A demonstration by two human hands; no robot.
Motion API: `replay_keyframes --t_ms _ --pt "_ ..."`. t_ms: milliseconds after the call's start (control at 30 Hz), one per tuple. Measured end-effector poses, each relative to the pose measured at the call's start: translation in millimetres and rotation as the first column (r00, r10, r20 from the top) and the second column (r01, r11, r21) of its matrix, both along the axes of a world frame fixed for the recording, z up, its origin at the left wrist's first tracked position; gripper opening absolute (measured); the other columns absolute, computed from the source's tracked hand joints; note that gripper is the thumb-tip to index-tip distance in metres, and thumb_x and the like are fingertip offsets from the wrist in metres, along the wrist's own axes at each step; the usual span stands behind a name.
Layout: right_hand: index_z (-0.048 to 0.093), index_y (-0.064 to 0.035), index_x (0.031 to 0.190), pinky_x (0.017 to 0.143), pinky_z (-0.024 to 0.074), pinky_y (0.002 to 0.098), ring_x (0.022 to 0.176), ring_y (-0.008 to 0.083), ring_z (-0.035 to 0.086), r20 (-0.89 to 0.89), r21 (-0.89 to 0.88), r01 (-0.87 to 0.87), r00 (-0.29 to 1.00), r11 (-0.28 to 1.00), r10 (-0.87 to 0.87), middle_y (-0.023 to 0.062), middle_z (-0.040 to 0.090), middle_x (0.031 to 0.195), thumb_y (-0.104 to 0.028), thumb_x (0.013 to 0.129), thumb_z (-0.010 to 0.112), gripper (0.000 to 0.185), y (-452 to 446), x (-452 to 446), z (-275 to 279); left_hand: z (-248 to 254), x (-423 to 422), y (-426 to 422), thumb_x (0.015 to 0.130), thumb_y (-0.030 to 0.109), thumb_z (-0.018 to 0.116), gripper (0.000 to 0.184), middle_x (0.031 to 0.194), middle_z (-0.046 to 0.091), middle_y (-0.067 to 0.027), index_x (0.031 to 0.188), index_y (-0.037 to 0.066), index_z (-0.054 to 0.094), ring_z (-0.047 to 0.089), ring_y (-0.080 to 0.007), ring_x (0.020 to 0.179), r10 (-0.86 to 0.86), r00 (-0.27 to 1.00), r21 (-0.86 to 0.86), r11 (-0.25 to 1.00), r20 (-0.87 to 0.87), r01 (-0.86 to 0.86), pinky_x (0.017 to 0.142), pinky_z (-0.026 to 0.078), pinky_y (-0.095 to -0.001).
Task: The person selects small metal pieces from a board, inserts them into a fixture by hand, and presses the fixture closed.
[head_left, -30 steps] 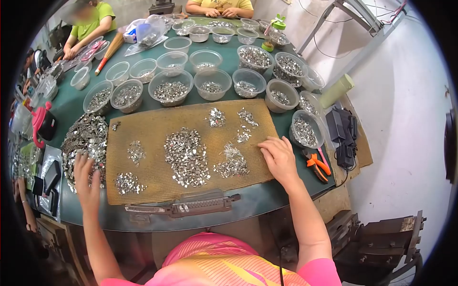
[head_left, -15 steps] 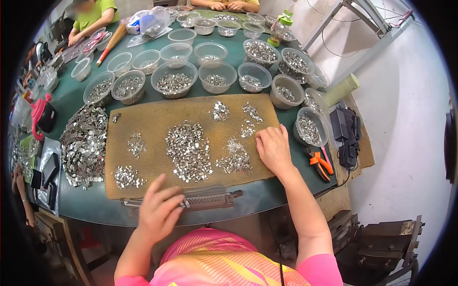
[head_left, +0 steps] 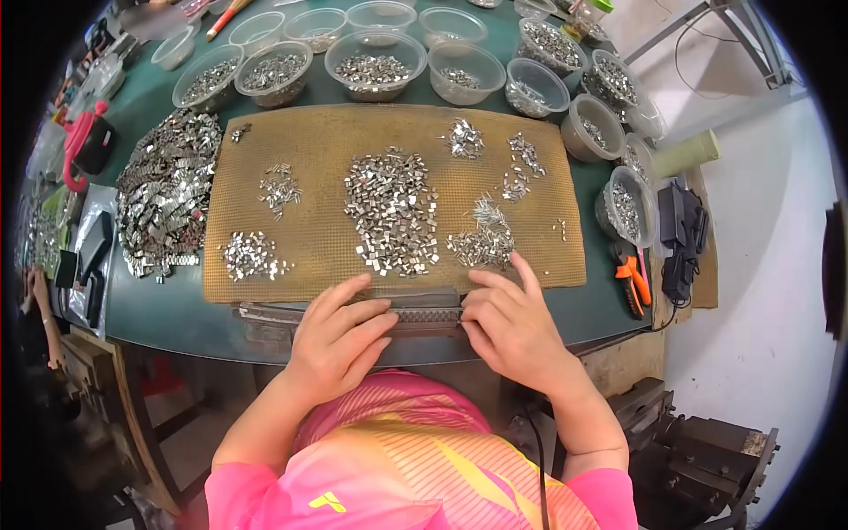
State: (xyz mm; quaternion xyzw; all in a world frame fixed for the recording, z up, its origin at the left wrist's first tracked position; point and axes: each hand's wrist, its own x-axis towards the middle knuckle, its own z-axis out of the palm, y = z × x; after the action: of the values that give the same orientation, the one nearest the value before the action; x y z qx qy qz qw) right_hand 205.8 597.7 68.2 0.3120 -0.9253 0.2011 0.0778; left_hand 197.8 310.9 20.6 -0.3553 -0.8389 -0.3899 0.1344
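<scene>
1. Left hand [head_left: 340, 331], palm down, lies over a long dark metal bar with a toothed strip [head_left: 422, 315]; its fingers are slightly apart, and whether they grip I cannot tell.
2. Right hand [head_left: 508, 322] is at the bar's other end, index finger extended just beside one heap of thin silvery pins [head_left: 486, 237], the other fingers bent; I cannot tell whether they pinch anything.
3. One bar lies along the near edge of one tan textured rectangular mat [head_left: 327, 141], on a dark green tabletop [head_left: 150, 318].
4. One large heap of small silvery rectangular pieces [head_left: 391, 212] fills the mat's middle; two smaller silvery heaps [head_left: 250, 255] lie to its left.
5. Six translucent round plastic bowls [head_left: 374, 86] curve past the far edge to the right corner; more stand behind.
6. Left of the mat spreads a broad mound of silvery linked metal strips [head_left: 168, 194]; to the right lies one pair of orange-and-black-handled pliers [head_left: 632, 287].
7. Both hands hide parts of the bar; the frame cuts off the farthest bowls.
</scene>
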Motion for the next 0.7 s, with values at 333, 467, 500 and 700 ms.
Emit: replay_keyframes --t_ms 333,467,500,700 --pt "0.066 -0.0052 0.097 0.12 0.0388 0.0655 0.113 0.0281 0.069 -0.133 0.153 0.045 0.991 0.987 -0.025 0.0101 0.068 0.103 -0.005 0.082 0.075 0.017 -17 8 -7 -1 1 -1 0.083 0.008 0.082 0.033 0.123 0.075 -0.0095 0.116 0.01 0.077 0.064 -0.0395 0.131 -0.001 1.0 -0.001 1.0 0.007 0.001 0.104 0.052 -0.0517" --pt "0.068 -0.005 0.097 0.119 0.0408 0.0622 0.106 0.0265 0.071 -0.139 0.152 0.054 0.99 0.987 -0.032 0.0096 0.07 0.105 -0.007 0.084 0.076 0.015 -16 12 -4 -1 1 -1 0.083 0.008 0.082 0.033 0.122 0.075 -0.0099 0.116 0.009 0.076 0.065 -0.0395 0.13 -0.008 1.0 0.001 1.0 0.008 0.008 0.103 0.052 -0.0519" --pt "0.068 -0.0055 0.098 0.118 0.0418 0.0607 0.104 0.0257 0.071 -0.106 0.096 0.065 0.993 0.993 -0.055 0.0084 0.071 0.104 -0.008 0.086 0.076 0.015 -13 12 -4 -1 1 -1 0.083 0.007 0.082 0.033 0.121 0.075 -0.01 0.116 0.009 0.076 0.065 -0.0395 0.129 -0.008 1.0 0.006 1.0 0.006 0.008 0.103 0.052 -0.0519" --pt "0.07 -0.0088 0.1 0.112 0.0478 0.0543 0.099 0.0223 0.073 0.004 -0.079 0.13 0.991 0.988 -0.13 0.0038 0.074 0.102 -0.01 0.09 0.08 0.013 -7 15 -16 2 2 -1 0.082 0.006 0.081 0.03 0.118 0.075 -0.0111 0.112 0.007 0.077 0.066 -0.0399 0.127 0.012 1.0 -0.007 1.0 0.027 -0.012 0.103 0.053 -0.0524"
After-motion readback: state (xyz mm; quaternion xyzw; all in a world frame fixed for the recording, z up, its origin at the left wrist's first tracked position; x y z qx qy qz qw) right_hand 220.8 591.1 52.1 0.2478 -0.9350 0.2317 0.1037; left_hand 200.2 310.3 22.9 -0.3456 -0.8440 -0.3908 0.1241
